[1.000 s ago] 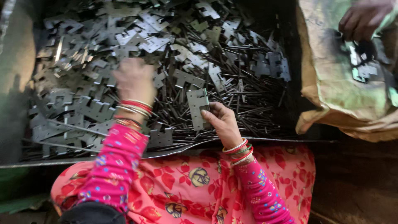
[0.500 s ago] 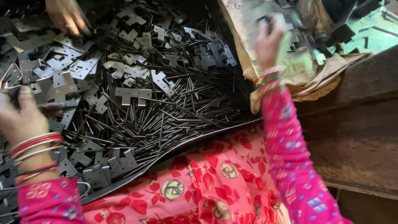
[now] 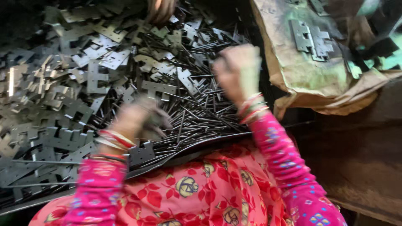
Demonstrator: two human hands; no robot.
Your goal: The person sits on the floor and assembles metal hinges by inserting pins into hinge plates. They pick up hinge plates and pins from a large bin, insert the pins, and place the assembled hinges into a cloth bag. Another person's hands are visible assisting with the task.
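My left hand (image 3: 136, 119) is blurred, low over the front of a heap of thin steel pins (image 3: 201, 113), its fingers curled around what looks like a grey hinge plate. My right hand (image 3: 238, 69) hovers over the right side of the pins with its back toward me, also blurred, so anything in it is hidden. Flat grey hinge plates (image 3: 83, 75) are piled to the left and behind the pins. Both wrists carry bangles over pink patterned sleeves.
Another person's hand (image 3: 161, 9) reaches into the pile at the top edge. A crumpled brown sack (image 3: 293, 79) lies at the right with a joined hinge (image 3: 310, 39) on it. The dark metal tray's rim (image 3: 201, 148) runs above my red floral lap.
My right hand has come back from the sack on the right to above the pins. My left hand has moved from the left plates toward the pile's front middle.
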